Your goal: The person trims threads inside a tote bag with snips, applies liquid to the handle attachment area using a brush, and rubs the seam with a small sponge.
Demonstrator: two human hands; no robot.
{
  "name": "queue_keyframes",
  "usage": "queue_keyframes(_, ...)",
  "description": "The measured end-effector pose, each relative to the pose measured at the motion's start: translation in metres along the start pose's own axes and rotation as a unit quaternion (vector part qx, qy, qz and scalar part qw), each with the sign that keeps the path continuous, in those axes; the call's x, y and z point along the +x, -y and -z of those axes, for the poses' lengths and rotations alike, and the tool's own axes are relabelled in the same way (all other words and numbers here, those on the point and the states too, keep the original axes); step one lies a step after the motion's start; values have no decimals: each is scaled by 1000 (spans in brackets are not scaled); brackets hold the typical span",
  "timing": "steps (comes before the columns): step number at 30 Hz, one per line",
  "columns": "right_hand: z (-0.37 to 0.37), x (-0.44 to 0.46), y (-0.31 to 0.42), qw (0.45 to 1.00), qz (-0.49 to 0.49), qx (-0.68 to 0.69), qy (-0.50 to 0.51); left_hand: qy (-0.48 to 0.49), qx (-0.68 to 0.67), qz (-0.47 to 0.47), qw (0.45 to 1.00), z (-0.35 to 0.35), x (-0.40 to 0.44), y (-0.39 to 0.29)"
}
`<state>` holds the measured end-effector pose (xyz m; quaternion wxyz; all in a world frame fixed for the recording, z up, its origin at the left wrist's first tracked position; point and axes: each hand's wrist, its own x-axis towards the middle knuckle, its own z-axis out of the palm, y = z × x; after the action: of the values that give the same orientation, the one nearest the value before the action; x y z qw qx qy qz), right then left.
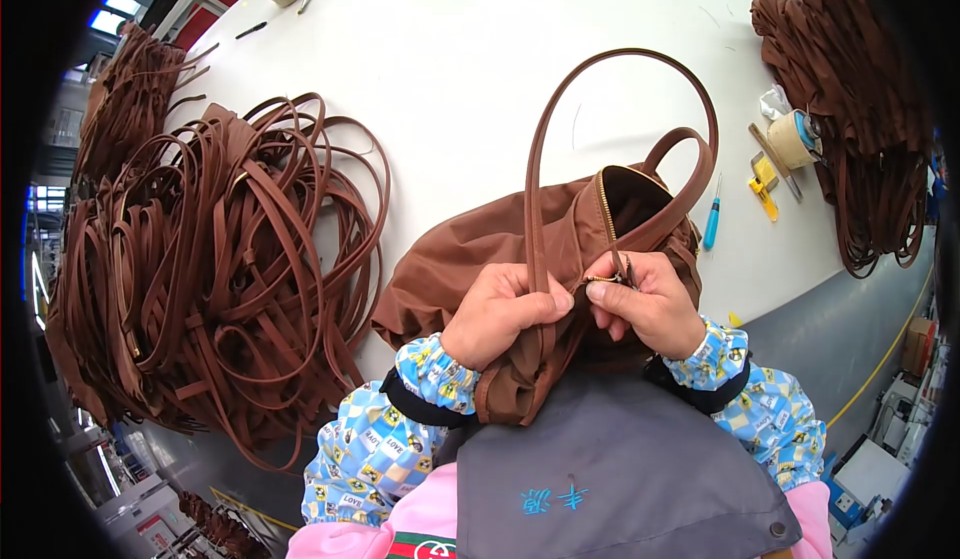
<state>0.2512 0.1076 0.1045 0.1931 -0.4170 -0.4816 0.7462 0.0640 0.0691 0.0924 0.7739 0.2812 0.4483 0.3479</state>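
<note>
A brown fabric bag [465,244] lies at the table's near edge and reaches over my dark apron [620,459]. Its long strap handles [621,54] arch up and away from me. The mouth of the bag gapes, with a gold-toothed zipper [604,206] along its rim. My left hand [508,312] is closed on the bag's fabric beside the strap, thumb pressed down. Opposite it, my right hand [648,304] pinches the near end of the zipper, where a dark metal piece shows between the fingers. The fingertips of both hands nearly meet there.
Brown strapped bags [240,259] are heaped on the left; more brown pieces [850,79] hang over the right edge. A blue-handled pointed tool [712,224], a yellow cutter [763,189] and a cream roll [790,140] lie at right. A black pen [252,30] lies far left.
</note>
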Motion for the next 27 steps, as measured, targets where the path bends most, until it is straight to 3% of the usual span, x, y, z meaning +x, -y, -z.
queue_keyframes(8,-3,5,5,998,-56,-13,-30,0,-4,8,1000,-1,5,7)
queue_keyframes(11,-1,7,3,998,-62,-12,-26,-164,52,-152,973,-14,4,22)
queue_keyframes(12,-1,7,2,998,-61,-12,-26,-163,52,-152,973,-15,5,23)
queue_keyframes(14,-1,7,-1,999,-37,0,-12,-200,146,-299,922,-16,6,24)
queue_keyframes(18,9,6,-21,995,12,81,50,-74,266,-311,910,-7,9,22)
queue_keyframes(22,13,3,-18,996,-11,66,59,26,238,-299,924,-14,8,1)
queue_keyframes(24,15,4,-19,994,-12,56,97,93,343,-301,885,-1,15,-5)
queue_keyframes(26,15,0,-13,994,-17,-30,108,143,424,-267,853,0,19,-20)
queue_keyframes(27,13,-6,-8,992,31,-87,89,167,434,-251,849,-3,23,-25)
